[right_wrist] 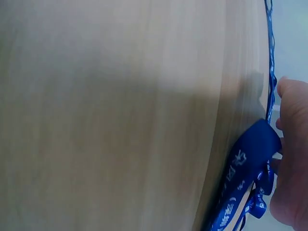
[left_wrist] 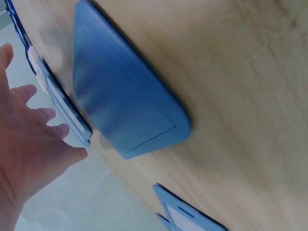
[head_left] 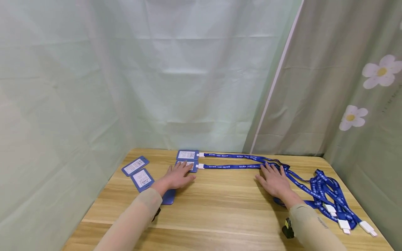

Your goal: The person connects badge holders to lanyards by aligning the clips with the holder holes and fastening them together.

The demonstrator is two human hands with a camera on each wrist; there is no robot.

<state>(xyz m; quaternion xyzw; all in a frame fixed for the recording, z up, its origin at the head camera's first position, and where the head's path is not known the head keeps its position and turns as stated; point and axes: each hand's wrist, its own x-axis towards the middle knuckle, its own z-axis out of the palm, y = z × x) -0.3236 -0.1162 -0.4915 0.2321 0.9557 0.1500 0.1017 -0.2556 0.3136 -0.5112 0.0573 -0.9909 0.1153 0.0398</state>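
Note:
My left hand (head_left: pixel 179 176), fingers spread, rests on the nearer of two blue badge holders (head_left: pixel 194 168) at the table's back and partly covers its card. The other badge holder (head_left: pixel 187 155) lies just behind it. From each, a white clip leads to a blue printed lanyard (head_left: pixel 232 166) stretched rightward. My right hand (head_left: pixel 274 179) lies with spread fingers at the right part of the nearer lanyard, touching it. In the left wrist view, a plain blue badge holder (left_wrist: pixel 120 91) lies on the table by the left hand; the head view shows it partly hidden under the forearm.
Two more badge holders (head_left: pixel 135 166) with white cards lie on the table's left. A tangled heap of blue lanyards (head_left: pixel 326 191) with several white clips (head_left: pixel 343 225) lies by the right edge. Curtains (head_left: pixel 194 87) hang behind and at both sides of the wooden table (head_left: pixel 220 216).

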